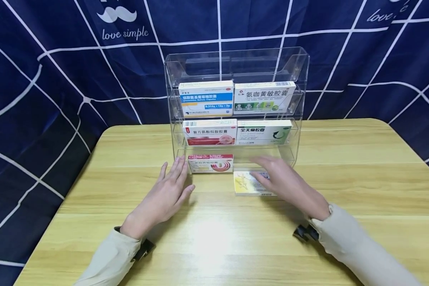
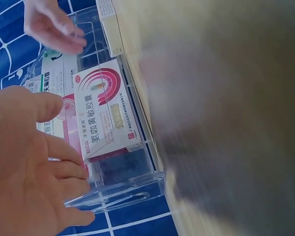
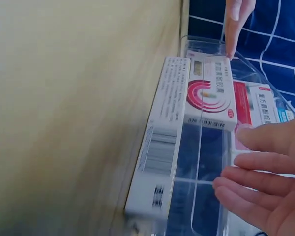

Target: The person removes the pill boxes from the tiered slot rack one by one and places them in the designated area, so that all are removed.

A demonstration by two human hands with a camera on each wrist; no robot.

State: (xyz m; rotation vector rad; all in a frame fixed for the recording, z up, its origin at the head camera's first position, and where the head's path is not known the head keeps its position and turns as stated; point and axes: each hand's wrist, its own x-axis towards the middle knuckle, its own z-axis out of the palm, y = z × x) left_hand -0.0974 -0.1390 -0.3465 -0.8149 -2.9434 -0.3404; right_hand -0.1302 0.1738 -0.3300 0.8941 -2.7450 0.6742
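Note:
My left hand (image 1: 164,196) has its fingers stretched out beside the left end of a clear tiered rack (image 1: 302,59). Its fingertips are close to a white-and-pink medicine box (image 1: 211,164) standing in the bottom tier. With nothing in its grasp, my right hand (image 1: 284,178) hovers over a white-and-yellow medicine box (image 1: 244,184), hiding that box's right part. This box lies on the table just in front of the rack. The right wrist view shows its barcoded side (image 3: 160,152) and the right fingers (image 3: 250,182) extended and apart.
On the middle tier stand a red-and-white box (image 1: 210,133) and a green-and-white box (image 1: 262,133). Higher up are a blue-and-white box (image 1: 205,99) and another white box with green (image 1: 262,99). A dark blue checked curtain (image 1: 136,75) hangs behind the wooden table (image 1: 93,222).

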